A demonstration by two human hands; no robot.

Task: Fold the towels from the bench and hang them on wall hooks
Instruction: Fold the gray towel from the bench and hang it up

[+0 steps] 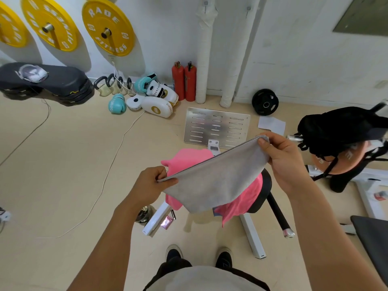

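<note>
A matt, soft grey cloth towel (214, 179) is seen over a fuzzy pink cloth towel (189, 158). A slotted plate (216, 127) of brushed metal and 2 glossy red extinguishers (184, 80) are seen.

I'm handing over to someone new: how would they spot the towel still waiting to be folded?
Find the black padded bench on white legs in front of the person's feet. Draped over its seat lies a bright pink towel, unfolded and untouched. The grey towel stretched above it, pinched between left hand and right hand, hides its middle.
</note>
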